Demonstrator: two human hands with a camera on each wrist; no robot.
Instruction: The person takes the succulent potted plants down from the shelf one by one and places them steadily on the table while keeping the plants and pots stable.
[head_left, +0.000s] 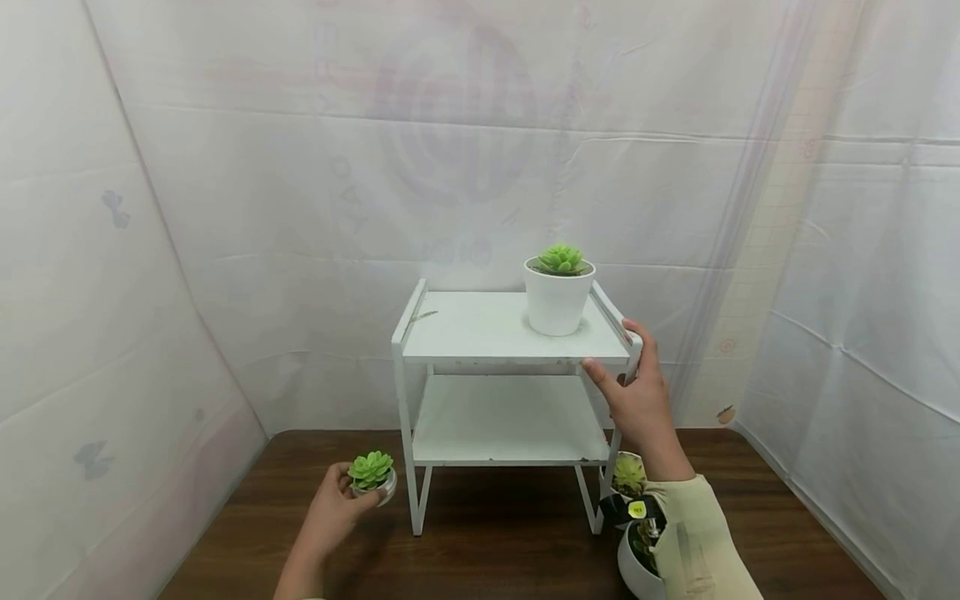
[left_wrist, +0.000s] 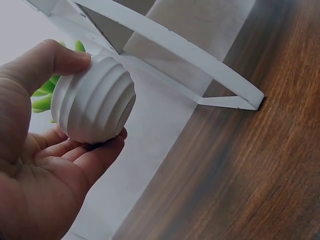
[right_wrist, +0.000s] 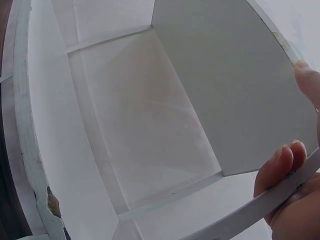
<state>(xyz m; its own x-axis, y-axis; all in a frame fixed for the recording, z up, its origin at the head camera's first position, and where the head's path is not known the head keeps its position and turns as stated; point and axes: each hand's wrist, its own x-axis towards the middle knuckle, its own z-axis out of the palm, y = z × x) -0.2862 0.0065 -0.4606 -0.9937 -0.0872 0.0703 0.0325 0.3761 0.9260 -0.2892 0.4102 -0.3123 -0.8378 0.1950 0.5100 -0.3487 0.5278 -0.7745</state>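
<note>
pinching a ribbed, rounded white pot (left_wrist: 97,102) with a fleshy green plant (head_left: 371,470), the left hand (head_left: 330,510) is hovering over the wood-grained bench (head_left: 502,542), beside the chipped white shelf (head_left: 517,417). the right hand (head_left: 643,408) is gripping the shelf's right side, while a smooth, tapering planter (head_left: 557,306) is standing on top.

I've got a dark wood table (head_left: 247,517), creased white back sheet (head_left: 262,183) behind it, faded round print (head_left: 457,100) up high. Pale bluish mark (head_left: 115,208) on the left sheet (head_left: 67,317). I see a small orange mark (head_left: 725,414) near the table's back-right corner.
</note>
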